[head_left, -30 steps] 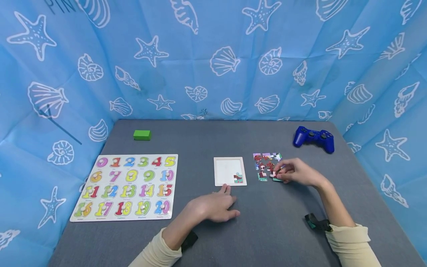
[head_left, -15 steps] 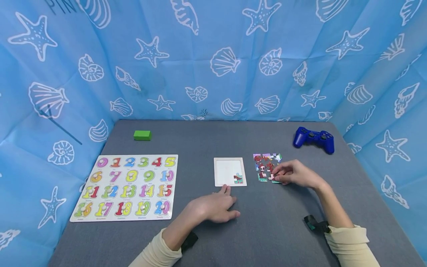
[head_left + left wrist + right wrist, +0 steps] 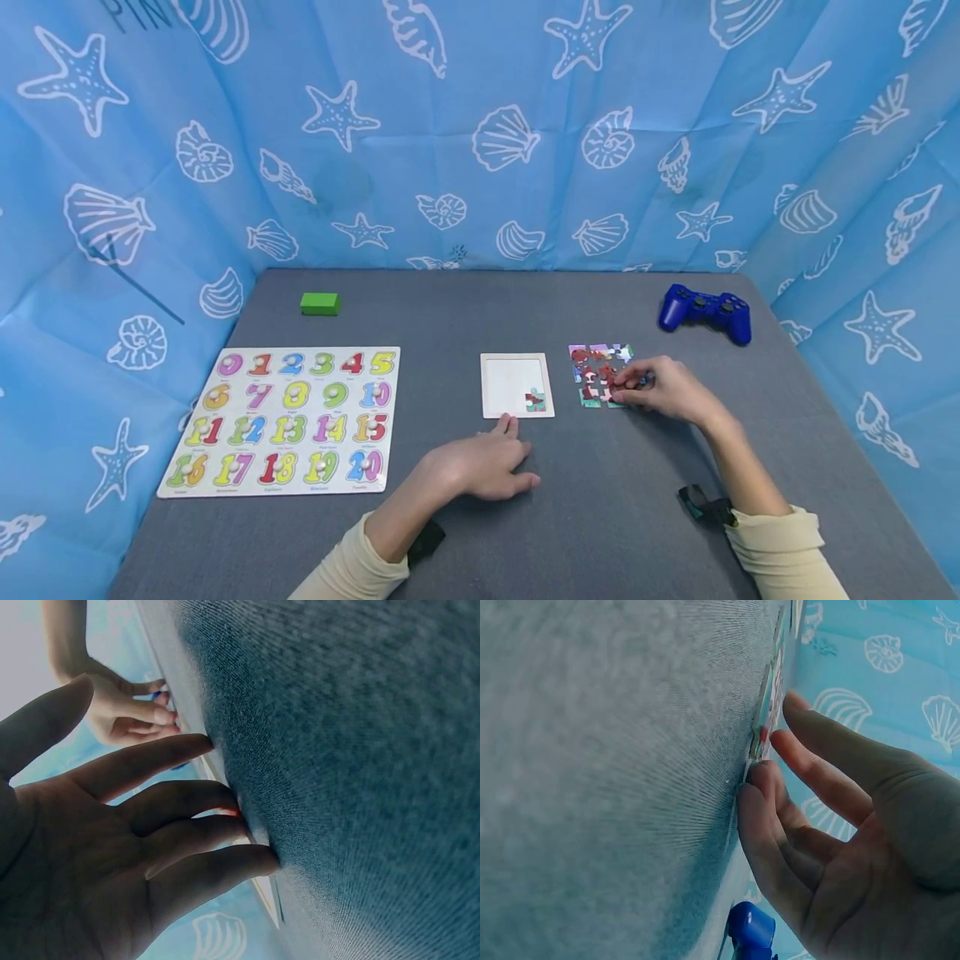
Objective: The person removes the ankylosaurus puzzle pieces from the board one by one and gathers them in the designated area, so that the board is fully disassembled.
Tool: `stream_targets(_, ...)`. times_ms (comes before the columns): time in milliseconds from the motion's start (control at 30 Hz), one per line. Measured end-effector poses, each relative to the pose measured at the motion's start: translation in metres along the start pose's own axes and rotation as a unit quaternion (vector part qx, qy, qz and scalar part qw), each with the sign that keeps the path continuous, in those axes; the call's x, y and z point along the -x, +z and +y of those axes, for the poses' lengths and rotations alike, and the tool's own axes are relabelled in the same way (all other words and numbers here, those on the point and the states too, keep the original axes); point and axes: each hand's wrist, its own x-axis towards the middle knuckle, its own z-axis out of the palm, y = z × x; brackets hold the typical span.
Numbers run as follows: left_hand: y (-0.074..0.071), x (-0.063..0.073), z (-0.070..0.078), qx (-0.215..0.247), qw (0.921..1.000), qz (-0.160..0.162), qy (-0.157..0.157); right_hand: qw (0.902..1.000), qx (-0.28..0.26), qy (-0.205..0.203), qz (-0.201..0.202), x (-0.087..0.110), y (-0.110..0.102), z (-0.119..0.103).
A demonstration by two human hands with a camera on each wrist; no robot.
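A small square puzzle tray [image 3: 512, 383] with a pale frame lies mid-table, with one jigsaw piece [image 3: 536, 401] in its lower right corner. My left hand [image 3: 483, 467] rests at the tray's near edge, fingertips at the frame; its fingers look extended in the left wrist view. To the right of the tray, several jigsaw pieces [image 3: 590, 377] lie in a loose square block. My right hand [image 3: 667, 390] is at the block's lower right, fingertips touching the pieces there and partly hiding them. In the right wrist view, thumb and index finger stand slightly apart with no piece visible between them.
A number peg board [image 3: 281, 422] covers the table's left side. Behind it sits a green block [image 3: 320, 304]. A blue game controller [image 3: 706, 314] lies at the back right. A blue shell-print curtain [image 3: 480, 142] hangs around the table's back and sides.
My right hand has shifted slightly left, its fingers moving along the lower right pieces. The nearby piece now sits closer into the block. My left hand and the tray have stayed still.
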Motion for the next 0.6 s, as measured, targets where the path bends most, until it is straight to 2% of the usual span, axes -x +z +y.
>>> stream_targets(100,-0.001,0.0,0.0,0.002,1.0,-0.001,-0.001,0.9999,0.004,0.002,0.009,0.0,0.001,-0.002)
stream_targets(400,-0.002,0.001,0.0,0.003,1.0,-0.003,-0.005,0.9985,-0.031,-0.046,0.001,-0.007,0.011,-0.016)
stream_targets(600,0.0,0.0,0.0,0.0,1.0,-0.001,-0.003,0.9983,-0.006,-0.058,0.01,-0.011,0.015,-0.021)
